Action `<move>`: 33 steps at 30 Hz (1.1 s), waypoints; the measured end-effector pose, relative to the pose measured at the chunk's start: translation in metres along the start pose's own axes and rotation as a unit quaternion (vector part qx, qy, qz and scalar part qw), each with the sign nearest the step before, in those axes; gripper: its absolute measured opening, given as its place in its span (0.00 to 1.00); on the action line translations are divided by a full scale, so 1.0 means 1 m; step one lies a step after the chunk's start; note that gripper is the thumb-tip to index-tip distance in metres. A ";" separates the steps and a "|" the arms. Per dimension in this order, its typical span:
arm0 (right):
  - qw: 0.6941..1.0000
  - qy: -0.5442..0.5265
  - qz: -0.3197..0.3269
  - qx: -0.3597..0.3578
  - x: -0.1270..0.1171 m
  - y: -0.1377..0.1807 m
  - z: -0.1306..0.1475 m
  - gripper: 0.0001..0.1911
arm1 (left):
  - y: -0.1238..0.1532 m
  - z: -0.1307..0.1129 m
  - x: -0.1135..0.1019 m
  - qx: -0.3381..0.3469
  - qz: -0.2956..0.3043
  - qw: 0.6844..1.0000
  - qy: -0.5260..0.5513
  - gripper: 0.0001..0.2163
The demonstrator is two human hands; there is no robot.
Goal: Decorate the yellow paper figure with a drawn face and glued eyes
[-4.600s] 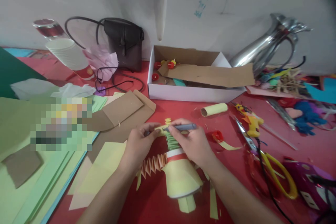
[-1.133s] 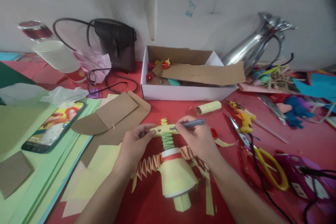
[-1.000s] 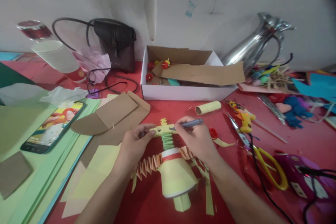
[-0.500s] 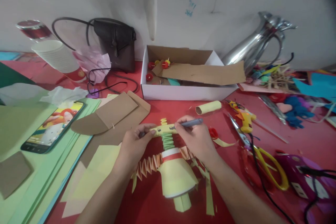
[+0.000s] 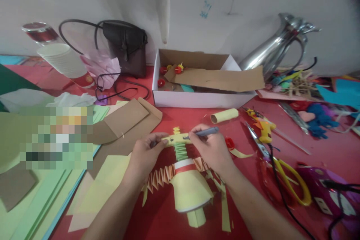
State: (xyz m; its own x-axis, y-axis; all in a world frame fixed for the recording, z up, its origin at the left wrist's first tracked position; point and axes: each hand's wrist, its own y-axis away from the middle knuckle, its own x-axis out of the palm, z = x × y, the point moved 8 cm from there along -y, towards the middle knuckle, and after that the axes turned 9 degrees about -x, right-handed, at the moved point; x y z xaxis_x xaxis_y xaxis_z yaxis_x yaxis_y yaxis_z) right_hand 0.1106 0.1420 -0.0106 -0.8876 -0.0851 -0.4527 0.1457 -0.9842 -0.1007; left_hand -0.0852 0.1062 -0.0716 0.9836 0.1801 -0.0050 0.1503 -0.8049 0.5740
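A paper figure lies on the red table, with a yellow cup body (image 5: 191, 191), a green folded paper neck (image 5: 180, 152) and orange accordion arms (image 5: 161, 178). Its head is a yellow paper roll (image 5: 174, 140) bearing two dark eye marks. My left hand (image 5: 149, 150) pinches the left end of that roll between thumb and fingers. In my right hand (image 5: 209, 146) is a grey pen (image 5: 207, 132), its tip at the right eye mark. A yellow paper leg (image 5: 196, 217) sticks out below the body.
Behind stands a white box (image 5: 197, 99) with a cardboard strip across it. Scissors (image 5: 292, 182), a yellow glue gun (image 5: 266, 129) and its cord lie right. Another yellow paper roll (image 5: 225, 116) is beyond my right hand. Brown card (image 5: 126, 120) and green paper (image 5: 47, 198) lie left.
The view has shifted very slightly. Both hands keep their grips, and the pen stays at the right eye mark.
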 end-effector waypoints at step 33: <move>1.000 0.009 0.008 -0.005 0.002 0.001 0.002 0.08 | -0.001 0.002 0.001 0.012 0.007 1.000 -0.006 0.17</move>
State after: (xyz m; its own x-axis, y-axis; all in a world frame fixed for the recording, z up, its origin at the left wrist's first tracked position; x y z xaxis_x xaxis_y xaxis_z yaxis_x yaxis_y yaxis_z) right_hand 0.1082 0.1402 -0.0103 -0.8772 -0.0988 -0.4698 0.1646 -0.9812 -0.1010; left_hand -0.0844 0.1066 -0.0739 0.9868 0.1619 -0.0075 0.1388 -0.8204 0.5546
